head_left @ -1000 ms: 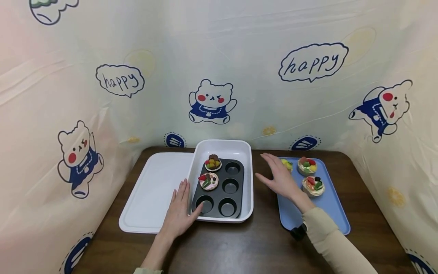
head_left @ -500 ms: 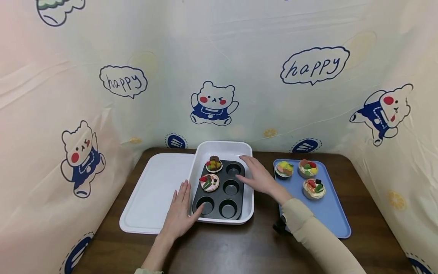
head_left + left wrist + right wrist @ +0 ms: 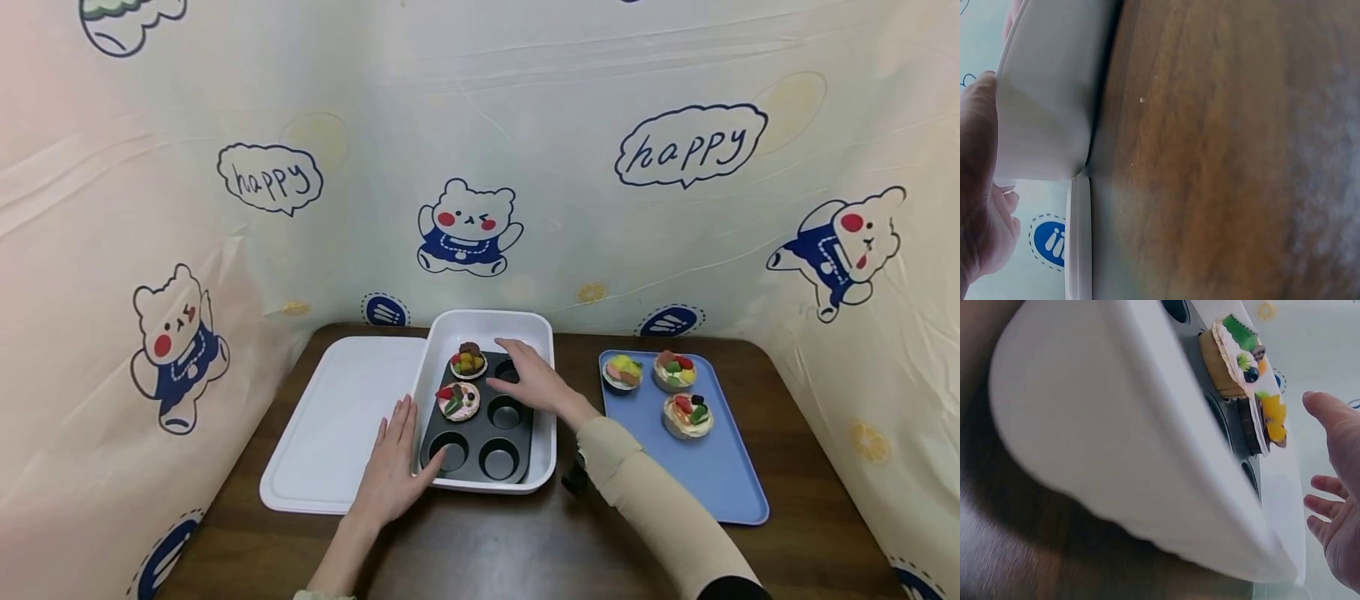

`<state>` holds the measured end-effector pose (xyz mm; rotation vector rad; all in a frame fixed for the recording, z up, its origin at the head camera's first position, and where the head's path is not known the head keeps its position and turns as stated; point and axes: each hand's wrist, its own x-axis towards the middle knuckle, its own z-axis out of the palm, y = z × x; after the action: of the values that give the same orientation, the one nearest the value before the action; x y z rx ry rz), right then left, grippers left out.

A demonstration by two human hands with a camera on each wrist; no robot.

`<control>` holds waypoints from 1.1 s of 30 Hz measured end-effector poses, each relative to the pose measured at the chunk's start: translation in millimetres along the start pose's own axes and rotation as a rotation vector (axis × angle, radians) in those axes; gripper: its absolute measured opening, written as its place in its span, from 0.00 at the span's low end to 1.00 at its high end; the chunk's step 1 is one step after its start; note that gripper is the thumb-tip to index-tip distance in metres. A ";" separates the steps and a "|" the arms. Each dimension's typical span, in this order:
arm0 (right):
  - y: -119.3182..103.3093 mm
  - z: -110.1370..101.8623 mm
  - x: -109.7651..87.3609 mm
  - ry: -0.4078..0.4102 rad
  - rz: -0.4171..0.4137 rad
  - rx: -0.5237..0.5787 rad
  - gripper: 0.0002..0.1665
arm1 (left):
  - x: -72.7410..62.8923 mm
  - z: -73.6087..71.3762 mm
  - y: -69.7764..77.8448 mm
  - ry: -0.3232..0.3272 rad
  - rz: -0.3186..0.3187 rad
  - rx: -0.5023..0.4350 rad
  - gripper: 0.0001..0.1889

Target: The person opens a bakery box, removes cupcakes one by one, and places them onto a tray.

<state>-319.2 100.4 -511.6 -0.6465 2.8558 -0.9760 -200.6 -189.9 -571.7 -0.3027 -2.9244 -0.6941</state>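
Observation:
A dark muffin tin [image 3: 467, 437] lies in a deep white tray [image 3: 547, 433]. Two toy tartlets sit in its left column: one topped in brown and yellow [image 3: 468, 362], one with pink cream and a strawberry [image 3: 458, 402]. My left hand [image 3: 393, 467] rests along the tray's near left corner, fingers straight, its thumb [image 3: 980, 115] at the rim. Over the right column hovers my right hand [image 3: 534, 379], fingers spread toward the far tartlet and nothing in its grasp. The right wrist view shows a gap between that hand [image 3: 1341, 487] and the tartlets.
On the right, a blue tray [image 3: 716, 475] carries a yellow-topped tartlet [image 3: 622, 372] and two more tartlets, one behind [image 3: 674, 371] and one nearer [image 3: 687, 415]. A flat white board [image 3: 337, 425] lies left of the deep tray. A printed curtain [image 3: 570, 242] hangs behind the table.
My right hand has moved left from beside the blue tray to above the muffin tin, uncovering the yellow-topped tartlet. The left hand has stayed at the tray's rim.

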 end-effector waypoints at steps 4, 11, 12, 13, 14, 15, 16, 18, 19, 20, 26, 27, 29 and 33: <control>-2.7 4.7 9.0 -0.010 -0.015 0.023 0.49 | -0.5 -2.0 -0.4 -0.002 0.000 0.000 0.55; 12.0 19.8 20.8 -0.002 -0.077 0.027 0.53 | -4.0 -2.3 -2.3 0.007 -0.002 0.003 0.55; 11.4 20.5 21.8 -0.003 -0.079 0.025 0.53 | -3.7 -2.1 -2.4 0.008 -0.002 0.001 0.55; 5.1 17.7 21.6 -0.017 -0.063 0.034 0.53 | -3.3 -1.8 -2.5 0.007 -0.001 0.001 0.55; 4.7 18.9 23.2 -0.020 -0.063 0.025 0.53 | -2.8 -1.3 -2.6 0.006 0.000 0.003 0.55; 4.1 20.4 24.9 -0.019 -0.064 0.017 0.52 | -2.2 -0.8 -2.6 0.004 0.001 0.005 0.55; 3.1 21.8 26.4 -0.023 -0.062 0.006 0.52 | -1.7 -0.4 -2.6 0.004 0.001 0.006 0.55; -9.0 20.4 26.1 -0.039 -0.036 -0.016 0.52 | -1.3 0.3 -2.5 0.004 0.001 0.003 0.55; -11.1 22.0 27.9 -0.045 -0.036 -0.033 0.53 | -1.4 0.1 -2.5 0.005 -0.001 0.003 0.55; -13.3 23.7 29.4 -0.050 -0.039 -0.049 0.52 | -1.8 -0.2 -2.5 0.007 -0.002 0.003 0.55; -13.4 37.6 40.6 -0.083 -0.081 -0.101 0.49 | -4.1 -1.3 -2.5 0.018 0.001 0.006 0.55; -14.5 38.1 41.3 -0.088 -0.081 -0.103 0.48 | -4.1 -1.3 -2.3 0.020 0.005 0.003 0.55; -14.8 40.0 42.8 -0.092 -0.074 -0.103 0.47 | -4.1 -1.4 -1.8 0.023 0.010 -0.001 0.55; -5.9 50.3 46.2 -0.059 -0.079 -0.115 0.47 | -5.2 -2.1 -0.3 0.023 0.015 -0.007 0.54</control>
<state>-349.9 48.7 -544.5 -0.7902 2.8712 -0.7920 -195.4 -192.0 -570.8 -0.3157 -2.8957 -0.7016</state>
